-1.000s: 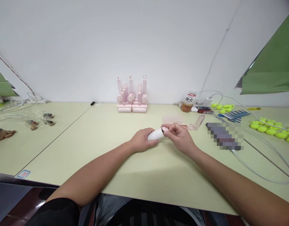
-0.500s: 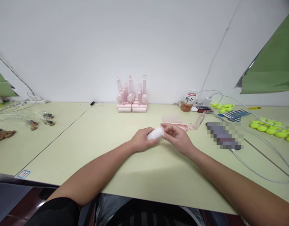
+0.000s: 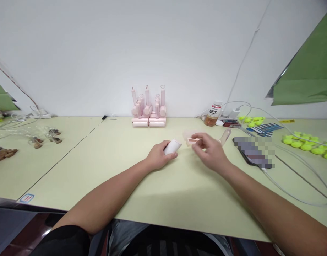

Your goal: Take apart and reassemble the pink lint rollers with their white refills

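Right hand has pulled off the end of the white roll and shifted rightward since the earlier frame; roll now tips up a bit steeper, its far end uncovered. Left hand keeps its wrap on the roll's near end, thumb along the lower side, fingers round the upper side. Roll is held slanted above the table, mid-scene, far end pointing up and right. Right hand: thumb and forefinger parted, other fingers loosely curled, slight blur. It overlaps an open pink casing on the table; can't tell if they touch. Pale translucent cover just behind casing, partly hidden. Clear pink handle sticks out beyond the right hand. Pixelated phone to the right, white cable attached. Pink rollers stacked by the wall, amber bottle right of them.
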A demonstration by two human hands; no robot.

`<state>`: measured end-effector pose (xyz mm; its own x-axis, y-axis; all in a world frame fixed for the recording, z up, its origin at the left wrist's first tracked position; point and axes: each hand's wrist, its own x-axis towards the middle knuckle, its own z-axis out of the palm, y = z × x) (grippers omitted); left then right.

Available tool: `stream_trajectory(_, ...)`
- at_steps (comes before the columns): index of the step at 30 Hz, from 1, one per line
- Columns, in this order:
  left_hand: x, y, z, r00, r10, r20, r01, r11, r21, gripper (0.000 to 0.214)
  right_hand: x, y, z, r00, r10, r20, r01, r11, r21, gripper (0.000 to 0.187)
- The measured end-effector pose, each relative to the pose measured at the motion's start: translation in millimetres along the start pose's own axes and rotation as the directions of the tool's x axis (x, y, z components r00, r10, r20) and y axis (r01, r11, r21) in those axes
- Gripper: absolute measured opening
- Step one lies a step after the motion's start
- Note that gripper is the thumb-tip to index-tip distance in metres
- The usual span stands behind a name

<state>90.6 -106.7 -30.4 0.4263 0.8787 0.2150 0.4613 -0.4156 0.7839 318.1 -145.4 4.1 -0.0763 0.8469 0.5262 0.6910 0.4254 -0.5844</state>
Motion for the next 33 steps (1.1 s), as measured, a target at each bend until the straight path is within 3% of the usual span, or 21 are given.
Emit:
stream_trajectory(2,1.0,-1.2,-0.8,0.998,-0.032,-0.048,0.031,0.999,-0.023,0.065,10.4,11.5,-14.5,0.986,0.157,-0.047,-0.163,0.970,-0.181,0.020)
stream_trajectory(4,1.8,-1.7,-2.0,0.995,-0.059,-0.076,0.055,0.997,-0.055,0.083,18.8,26.9,-24.8,0.961,0.275,0.015,-0.252,0.898,-0.361,0.018)
stream_trajectory(8,2.5,-1.7,-4.6,0.992,-0.058,-0.108,0.048,0.994,-0.096,0.089,23.7,53.5,-24.7,0.898,0.395,0.193,-0.247,0.816,-0.523,0.010)
stream_trajectory(13,2.9,-0.8,-5.1,0.987,-0.056,-0.148,0.038,0.992,-0.123,0.079,20.0,58.8,-12.0,0.879,0.390,0.272,-0.208,0.829,-0.519,0.016)
stream_trajectory(19,3.3,0.0,-3.2,0.988,-0.098,-0.116,0.071,0.974,-0.217,0.067,16.4,52.6,-4.4,0.914,0.315,0.257,-0.142,0.840,-0.524,0.029)
stream_trajectory(22,5.1,-1.0,-2.0,0.983,-0.141,-0.119,0.097,0.944,-0.317,0.056,13.9,55.4,-0.5,0.898,0.313,0.309,-0.121,0.851,-0.510,0.036)
stream_trajectory(27,10.0,-2.9,-1.9,0.969,-0.205,-0.141,0.111,0.863,-0.493,0.039,11.8,54.0,1.0,0.877,0.327,0.352,-0.135,0.870,-0.474,0.032)
stream_trajectory(33,12.9,-3.0,-4.4,0.939,-0.296,-0.176,0.150,0.812,-0.564,0.039,10.6,36.3,-2.0,0.835,0.324,0.445,-0.116,0.894,-0.434,0.005)
